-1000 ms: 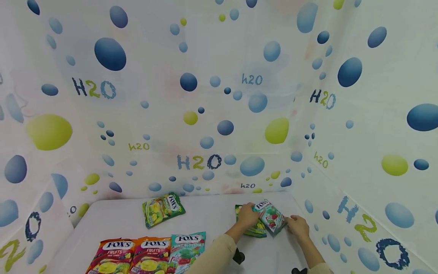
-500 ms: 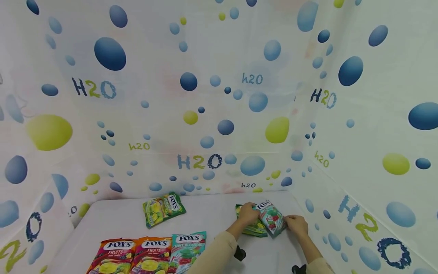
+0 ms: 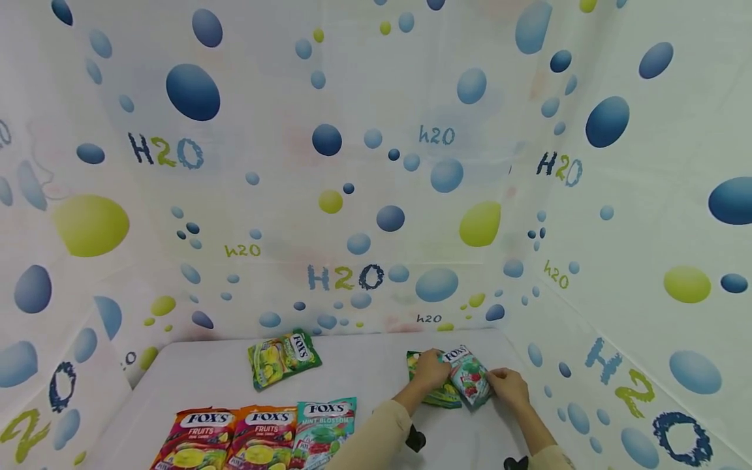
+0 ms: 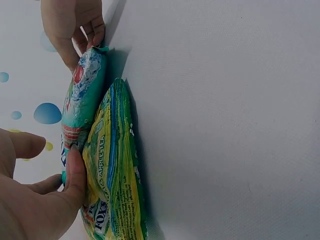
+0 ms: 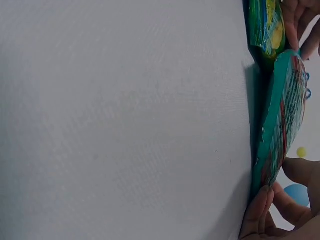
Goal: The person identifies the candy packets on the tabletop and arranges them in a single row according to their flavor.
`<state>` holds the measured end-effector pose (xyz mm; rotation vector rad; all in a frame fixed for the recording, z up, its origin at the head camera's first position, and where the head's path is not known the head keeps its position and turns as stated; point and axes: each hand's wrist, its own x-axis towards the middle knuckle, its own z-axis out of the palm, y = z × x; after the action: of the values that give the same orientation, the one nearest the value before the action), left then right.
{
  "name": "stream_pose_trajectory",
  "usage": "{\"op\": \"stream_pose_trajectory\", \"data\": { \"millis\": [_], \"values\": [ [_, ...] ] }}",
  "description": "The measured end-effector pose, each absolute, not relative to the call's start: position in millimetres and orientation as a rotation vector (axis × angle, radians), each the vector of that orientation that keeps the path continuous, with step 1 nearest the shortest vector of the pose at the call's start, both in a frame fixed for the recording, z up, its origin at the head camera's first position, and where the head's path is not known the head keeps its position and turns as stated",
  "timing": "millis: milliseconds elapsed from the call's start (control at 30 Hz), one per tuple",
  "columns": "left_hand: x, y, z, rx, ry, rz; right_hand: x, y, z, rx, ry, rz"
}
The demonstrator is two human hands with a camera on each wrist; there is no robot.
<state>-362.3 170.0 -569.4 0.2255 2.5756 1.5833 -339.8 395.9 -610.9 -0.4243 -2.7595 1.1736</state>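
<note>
A teal Fox's candy bag (image 3: 470, 377) lies slanted at the right of the table, held at both ends. My left hand (image 3: 431, 369) pinches its far left edge between thumb and fingers. At the near right corner, my right hand (image 3: 510, 386) pinches the bag's edge, as the right wrist view shows with the teal bag (image 5: 282, 115) on its side. Beside and partly under it lies a green-and-yellow Fox's candy bag (image 3: 443, 395), labelled apple tea in the left wrist view. My left hand covers part of this yellow bag (image 4: 112, 165) in the head view.
Two red-orange Fox's fruit bags (image 3: 196, 440) (image 3: 261, 440) and a teal mint bag (image 3: 323, 434) stand in a row at the front left. Another green-and-yellow bag (image 3: 284, 359) lies near the back edge. A patterned curtain (image 3: 376, 163) encloses the white table (image 3: 364, 365).
The teal bag between my hands has shifted slightly towards me, and the yellow bag beside it a little too. Both hands keep their grip.
</note>
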Motion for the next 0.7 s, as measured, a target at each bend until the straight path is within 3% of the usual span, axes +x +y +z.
{"op": "stream_pose_trajectory", "data": {
  "millis": [467,700],
  "values": [
    [-367,174,-582,0.183,2.554,1.691,-343,403,-609,-0.448,-2.745,1.303],
    [-364,180,-586,-0.157,2.436,1.960,-340,400,-606,-0.640,-2.602,1.587]
  ]
}}
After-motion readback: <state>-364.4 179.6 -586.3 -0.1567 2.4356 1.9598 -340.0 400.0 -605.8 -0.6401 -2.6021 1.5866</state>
